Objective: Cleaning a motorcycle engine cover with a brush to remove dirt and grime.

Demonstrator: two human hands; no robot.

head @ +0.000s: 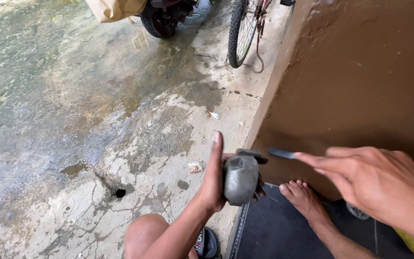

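- The left hand [214,184] clamps its fingers around a grey metal part [240,178], thumb up.
- The right hand [379,180] pinches a thin dark tool [281,153] in closed fingers just beside the part's top.

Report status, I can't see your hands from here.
Left hand grips grey metal part. Right hand pinches thin dark tool beside it. Nothing in the way.

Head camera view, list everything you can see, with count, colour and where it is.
grey part: one, dull grey, held in left hand
thin tool: one, dark, blurred, at right fingertips
bicycle wheel: one, black tyre, top centre
motorbike wheel: one, black, top
brown wall: one, right
concrete floor: grey, wet, cracked
sandal: one, black, bottom
left hand: grips part
right hand: holds tool
bare foot: one, on dark mat
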